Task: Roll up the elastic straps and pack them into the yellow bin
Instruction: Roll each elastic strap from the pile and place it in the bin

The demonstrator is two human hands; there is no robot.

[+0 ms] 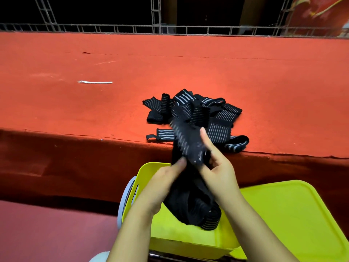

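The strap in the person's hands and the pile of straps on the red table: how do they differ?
The strap in the hands is lifted above the yellow bin, gripped by the left hand and right hand; the pile of straps lies untouched on the red table. The held strap is blurred; the pile looks sharp and tangled. Both are black elastic with pale stripes.
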